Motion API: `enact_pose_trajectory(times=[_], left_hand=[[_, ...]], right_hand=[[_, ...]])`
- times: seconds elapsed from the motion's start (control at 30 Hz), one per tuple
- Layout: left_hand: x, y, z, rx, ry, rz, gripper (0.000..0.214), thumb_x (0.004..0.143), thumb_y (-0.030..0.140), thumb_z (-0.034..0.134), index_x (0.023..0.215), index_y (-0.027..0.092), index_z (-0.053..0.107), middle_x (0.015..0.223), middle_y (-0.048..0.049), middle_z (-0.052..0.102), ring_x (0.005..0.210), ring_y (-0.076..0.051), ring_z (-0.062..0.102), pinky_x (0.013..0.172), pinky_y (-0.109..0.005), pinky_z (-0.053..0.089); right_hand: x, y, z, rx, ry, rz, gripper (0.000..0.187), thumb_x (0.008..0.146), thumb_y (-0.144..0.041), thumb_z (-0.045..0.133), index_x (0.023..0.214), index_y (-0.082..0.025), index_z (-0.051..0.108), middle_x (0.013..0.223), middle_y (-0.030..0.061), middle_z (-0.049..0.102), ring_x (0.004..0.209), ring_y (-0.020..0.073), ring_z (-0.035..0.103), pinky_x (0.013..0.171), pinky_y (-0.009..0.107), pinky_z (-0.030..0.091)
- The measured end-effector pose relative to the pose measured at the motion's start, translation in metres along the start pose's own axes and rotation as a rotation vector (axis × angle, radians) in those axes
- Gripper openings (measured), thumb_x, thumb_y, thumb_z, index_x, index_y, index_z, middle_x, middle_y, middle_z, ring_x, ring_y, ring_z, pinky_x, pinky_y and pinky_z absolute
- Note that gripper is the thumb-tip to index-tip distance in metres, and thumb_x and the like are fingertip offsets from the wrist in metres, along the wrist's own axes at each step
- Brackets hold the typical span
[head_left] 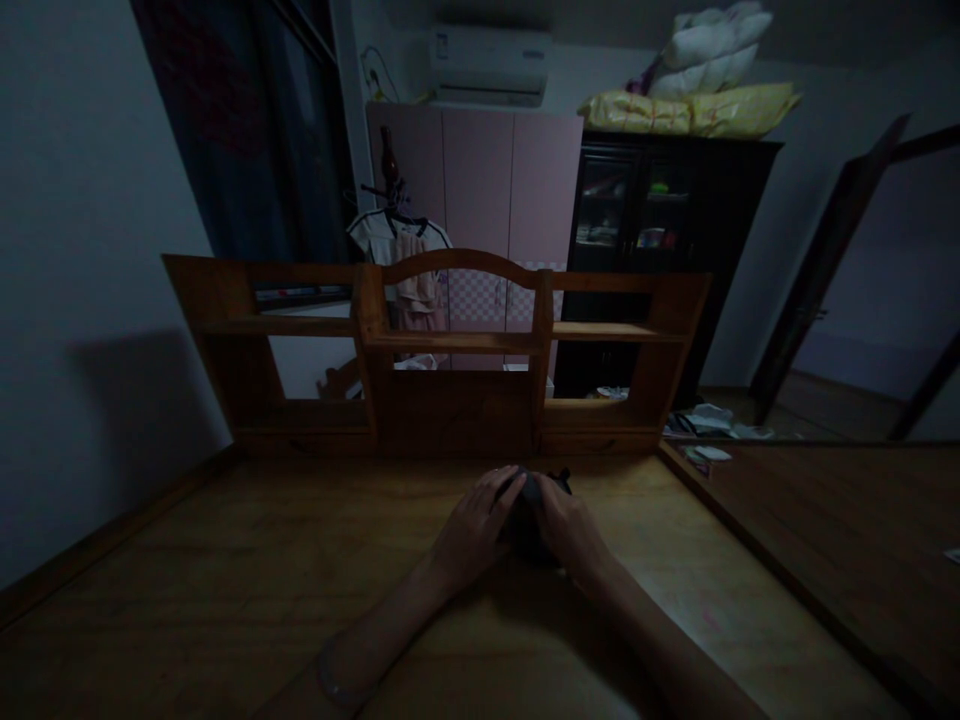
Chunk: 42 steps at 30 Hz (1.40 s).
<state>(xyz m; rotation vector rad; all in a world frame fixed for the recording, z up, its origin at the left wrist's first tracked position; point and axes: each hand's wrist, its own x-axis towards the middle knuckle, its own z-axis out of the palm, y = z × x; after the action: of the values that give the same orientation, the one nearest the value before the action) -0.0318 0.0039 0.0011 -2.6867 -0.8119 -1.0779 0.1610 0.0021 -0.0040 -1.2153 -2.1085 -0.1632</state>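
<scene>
A small black object [527, 540], perhaps a pouch, is on the wooden desk top [300, 560] in front of me. Its exact kind is too dark to make out, and a dark strap or loop sticks out at its upper right. Around its left side my left hand [474, 525] is closed, fingers over the top. On the opposite side my right hand [571, 525] grips it, with the fingertips near those of the left. Both hands cover much of the object. My left wrist wears a thin bracelet.
A wooden shelf unit [456, 343] with drawers stands at the desk's far edge. A white wall [97, 300] borders the left side, and a raised wooden edge [765, 560] runs along the right. Behind are a pink wardrobe [480, 180], a dark cabinet [720, 220] and hanging clothes [416, 265].
</scene>
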Motion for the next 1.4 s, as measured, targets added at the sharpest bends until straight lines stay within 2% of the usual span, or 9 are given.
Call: enact_pose_trajectory(times=[0.3, 0.4, 0.6, 0.87, 1.23, 1.4], left_hand=[[0.001, 0.003, -0.001, 0.002, -0.035, -0.073, 0.088, 0.082, 0.034, 0.065, 0.148, 0.018, 0.009, 0.15, -0.0158, 0.025, 0.139, -0.029, 0.026, 0.111, -0.047, 0.032], [-0.002, 0.002, 0.002, 0.019, -0.049, -0.094, 0.092, 0.078, 0.032, 0.069, 0.148, 0.021, 0.01, 0.148, -0.0148, 0.029, 0.136, -0.03, 0.03, 0.109, -0.047, 0.035], [-0.008, -0.002, 0.01, 0.073, -0.066, -0.148, 0.093, 0.075, 0.031, 0.073, 0.147, 0.027, 0.014, 0.138, -0.0138, 0.039, 0.126, -0.031, 0.042, 0.101, -0.046, 0.043], [-0.009, -0.005, 0.014, 0.033, -0.073, -0.1, 0.095, 0.074, 0.03, 0.074, 0.147, 0.027, 0.013, 0.138, -0.014, 0.04, 0.126, -0.031, 0.043, 0.101, -0.049, 0.043], [-0.008, -0.008, 0.017, 0.049, -0.072, -0.015, 0.091, 0.075, 0.042, 0.07, 0.146, 0.02, 0.018, 0.14, -0.0157, 0.042, 0.128, -0.031, 0.043, 0.103, -0.047, 0.042], [-0.01, -0.012, 0.02, 0.035, -0.086, -0.034, 0.093, 0.073, 0.041, 0.072, 0.146, 0.021, 0.018, 0.14, -0.0149, 0.043, 0.128, -0.032, 0.042, 0.104, -0.05, 0.041]], right_hand=[[-0.001, 0.008, 0.007, -0.045, 0.019, 0.117, 0.03, 0.091, -0.009, 0.034, 0.117, -0.014, 0.049, 0.103, 0.0112, 0.067, 0.084, 0.0195, 0.068, 0.068, 0.024, 0.049], [-0.001, 0.01, 0.01, -0.074, 0.016, 0.114, 0.025, 0.092, -0.013, 0.037, 0.111, -0.015, 0.053, 0.098, 0.0107, 0.069, 0.08, 0.0182, 0.068, 0.065, 0.022, 0.047], [-0.002, 0.014, 0.009, -0.138, 0.013, 0.1, 0.025, 0.089, -0.015, 0.042, 0.11, -0.014, 0.055, 0.091, 0.0094, 0.071, 0.075, 0.0177, 0.067, 0.064, 0.022, 0.043], [-0.006, 0.012, 0.011, -0.166, 0.017, 0.109, 0.025, 0.09, -0.019, 0.042, 0.11, -0.013, 0.056, 0.088, 0.0099, 0.071, 0.072, 0.0177, 0.067, 0.064, 0.023, 0.041], [-0.008, 0.01, 0.012, -0.135, 0.02, 0.123, 0.018, 0.09, -0.017, 0.043, 0.1, -0.015, 0.058, 0.086, 0.0073, 0.071, 0.074, 0.0169, 0.067, 0.064, 0.022, 0.04], [-0.008, 0.009, 0.013, -0.123, 0.013, 0.119, 0.019, 0.09, -0.017, 0.042, 0.101, -0.015, 0.058, 0.085, 0.0079, 0.071, 0.076, 0.0174, 0.067, 0.066, 0.022, 0.04]])
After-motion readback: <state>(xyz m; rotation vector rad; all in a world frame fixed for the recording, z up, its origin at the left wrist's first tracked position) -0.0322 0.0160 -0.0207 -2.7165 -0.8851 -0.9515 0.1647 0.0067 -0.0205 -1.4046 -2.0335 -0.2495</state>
